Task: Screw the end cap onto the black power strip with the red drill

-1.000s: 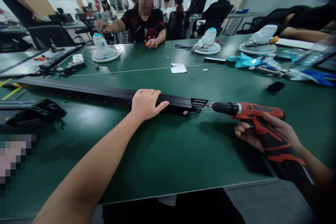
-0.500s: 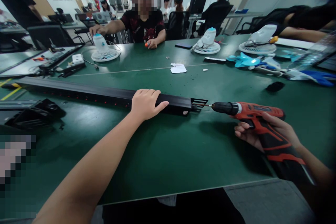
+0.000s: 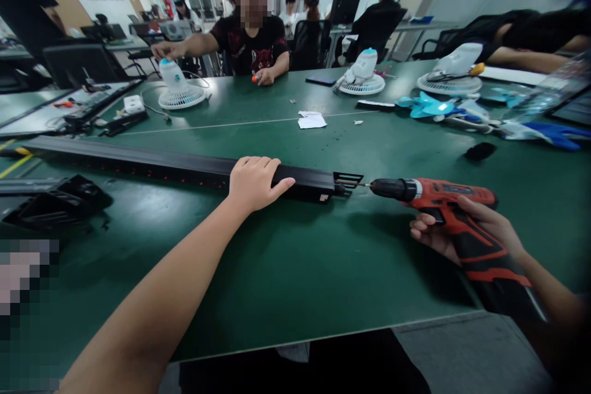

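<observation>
**Drill bit meets the end of a long black strip**

Hands work at the near edge of a green table (image 3: 286, 271). The left hand (image 3: 253, 183) lies palm-down across a long black power strip (image 3: 152, 164), fingers draped over its top and thumb on the near side, pressing on it rather than closing round it. The strip runs from the far left of the table to a point just right of this hand, where it ends in a slotted black bracket (image 3: 347, 181). A row of small red dots shows along its near face.

The right hand (image 3: 466, 234) is wrapped tight round the grip of a red and black cordless drill (image 3: 438, 197). The drill lies level, pointing left, its black chuck just beside the bracket, and its thin bit reaches the bracket's end. So the strip's end sits between the two hands, close to the left one and a little apart from the right one.

Across the table another person sits with one hand on a small white desk fan (image 3: 178, 85). Two more fans of the same kind (image 3: 362, 74) rest further right, with scraps of white paper (image 3: 311, 120) between them and the strip.
</observation>
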Available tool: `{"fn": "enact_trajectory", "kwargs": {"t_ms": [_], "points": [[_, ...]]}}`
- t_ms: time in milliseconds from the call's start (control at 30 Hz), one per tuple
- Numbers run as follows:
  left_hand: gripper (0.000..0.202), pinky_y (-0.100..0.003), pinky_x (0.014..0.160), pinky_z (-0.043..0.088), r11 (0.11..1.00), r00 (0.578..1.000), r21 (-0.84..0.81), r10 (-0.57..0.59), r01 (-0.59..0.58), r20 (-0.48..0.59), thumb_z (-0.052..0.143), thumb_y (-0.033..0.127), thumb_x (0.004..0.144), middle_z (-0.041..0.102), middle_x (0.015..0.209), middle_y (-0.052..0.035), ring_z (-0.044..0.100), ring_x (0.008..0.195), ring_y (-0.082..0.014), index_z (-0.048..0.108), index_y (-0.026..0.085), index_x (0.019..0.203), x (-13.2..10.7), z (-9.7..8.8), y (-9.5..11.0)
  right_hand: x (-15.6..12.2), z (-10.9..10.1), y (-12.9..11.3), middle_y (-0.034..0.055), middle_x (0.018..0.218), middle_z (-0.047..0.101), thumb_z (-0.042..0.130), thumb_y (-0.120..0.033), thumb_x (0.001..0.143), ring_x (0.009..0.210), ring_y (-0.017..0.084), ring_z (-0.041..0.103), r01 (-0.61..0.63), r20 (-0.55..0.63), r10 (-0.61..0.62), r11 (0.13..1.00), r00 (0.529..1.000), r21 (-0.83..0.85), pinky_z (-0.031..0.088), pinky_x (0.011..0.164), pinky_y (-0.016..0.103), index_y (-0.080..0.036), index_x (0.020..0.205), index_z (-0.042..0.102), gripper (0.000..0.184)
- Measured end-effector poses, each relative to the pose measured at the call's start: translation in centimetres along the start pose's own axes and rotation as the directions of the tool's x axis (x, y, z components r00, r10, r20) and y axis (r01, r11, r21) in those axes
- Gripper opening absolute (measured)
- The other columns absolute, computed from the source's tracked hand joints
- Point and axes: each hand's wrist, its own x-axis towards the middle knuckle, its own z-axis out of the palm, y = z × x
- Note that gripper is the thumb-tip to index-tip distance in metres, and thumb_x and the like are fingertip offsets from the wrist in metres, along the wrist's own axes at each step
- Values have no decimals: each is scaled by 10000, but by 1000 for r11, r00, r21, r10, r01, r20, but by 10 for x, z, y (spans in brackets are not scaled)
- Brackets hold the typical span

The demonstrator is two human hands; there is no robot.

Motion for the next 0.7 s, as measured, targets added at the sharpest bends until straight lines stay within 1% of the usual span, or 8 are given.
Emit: {"fn": "enact_trajectory", "kwargs": {"t_ms": [133,267,467,600,700], "points": [[662,-511,1051,507,1000,1000,-2,0,0,0,378,702,1067,815,1208,-137,743,1151,-354,778,212,1262,0,0,-1,2,-5,0,99,721,723,655,-364,846,743,336,784,21,42,-20,999,999,-28,744,802,448,-179,1228,779,442],[670,-519,1060,501,1000,1000,-7,0,0,6,375,699,1071,813,1205,-143,739,1164,-360,776,202,1274,0,1,-1,3,-9,0,90,728,728,684,-361,832,762,335,785,33,76,-29,998,997,-53,739,830,457,-191,1202,777,418],[692,-508,1062,497,1000,1000,4,4,-4,5,366,709,1070,812,1214,-144,743,1157,-355,773,188,1275,0,2,-1,3,-9,1,107,751,735,779,-418,781,758,314,781,57,87,-50,995,995,-87,729,789,376,-167,1149,780,445],[691,-497,1061,496,1000,1000,7,7,-7,3,362,708,1073,815,1220,-140,746,1158,-351,772,188,1269,0,2,-2,3,-8,1,89,747,734,765,-445,812,764,305,779,55,84,-47,994,995,-95,726,787,373,-189,1182,771,451],[686,-502,1062,497,1000,1000,7,11,-11,-1,360,704,1076,816,1221,-142,745,1161,-350,770,190,1272,0,1,-1,3,-8,1,67,719,721,754,-425,814,756,300,780,54,72,-49,996,996,-76,733,778,390,-212,1175,768,420]]}}
